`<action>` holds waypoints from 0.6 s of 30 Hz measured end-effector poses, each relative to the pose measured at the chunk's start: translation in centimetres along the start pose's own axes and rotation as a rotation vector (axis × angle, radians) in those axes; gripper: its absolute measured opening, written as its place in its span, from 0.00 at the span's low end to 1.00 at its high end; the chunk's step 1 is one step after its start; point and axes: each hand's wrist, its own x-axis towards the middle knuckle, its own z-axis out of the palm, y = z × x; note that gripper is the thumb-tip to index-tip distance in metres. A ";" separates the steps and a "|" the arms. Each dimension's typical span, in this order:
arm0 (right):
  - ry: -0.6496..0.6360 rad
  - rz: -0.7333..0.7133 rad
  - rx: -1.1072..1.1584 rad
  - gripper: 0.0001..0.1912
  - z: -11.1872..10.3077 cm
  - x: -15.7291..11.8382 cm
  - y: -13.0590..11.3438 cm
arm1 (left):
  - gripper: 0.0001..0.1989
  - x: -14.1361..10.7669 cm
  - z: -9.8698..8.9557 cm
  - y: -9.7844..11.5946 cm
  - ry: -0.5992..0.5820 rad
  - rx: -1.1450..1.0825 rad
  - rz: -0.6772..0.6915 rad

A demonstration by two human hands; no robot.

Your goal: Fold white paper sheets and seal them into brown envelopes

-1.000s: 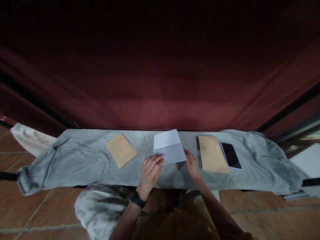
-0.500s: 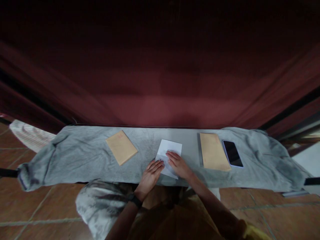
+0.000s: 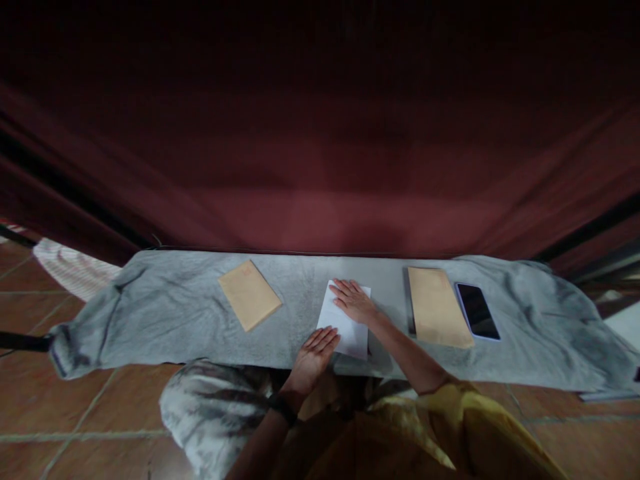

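A white sheet of paper (image 3: 347, 328) lies on the grey cloth in front of me, with a crease visible across it. My left hand (image 3: 314, 353) rests flat on the paper's near left edge, fingers stretched out. Higher up, my right hand (image 3: 354, 301) lies flat over the paper's far edge, its fingers extended and a little apart. Neither hand grips anything. To the left of the paper is a brown envelope (image 3: 250, 295), set at a slant. A stack of brown envelopes (image 3: 438, 308) lies to the right.
A phone (image 3: 478, 311) with a dark screen lies right of the envelope stack. The grey cloth (image 3: 165, 310) covers a narrow bench, wrinkled at both ends. A dark red panel (image 3: 320, 220) rises directly behind it. Tiled floor (image 3: 115, 413) shows below.
My right hand has slid away from me, from the paper's middle to its far edge. My left hand stays by the near left edge. The whole view has shifted slightly.
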 end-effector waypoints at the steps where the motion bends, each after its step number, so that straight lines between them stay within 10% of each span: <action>1: -0.004 0.017 -0.004 0.23 0.0 0.3 0.3 | 0.24 0.0 0.1 0.1 0.010 0.002 0.000; 8: -0.073 0.138 0.003 0.25 -0.8 -0.2 -0.1 | 0.23 -0.2 0.2 0.5 0.017 0.007 0.016; 18: -0.083 0.119 0.034 0.27 -1.8 -11.4 -2.9 | 0.21 1.1 -2.9 2.5 -0.065 -0.054 -0.108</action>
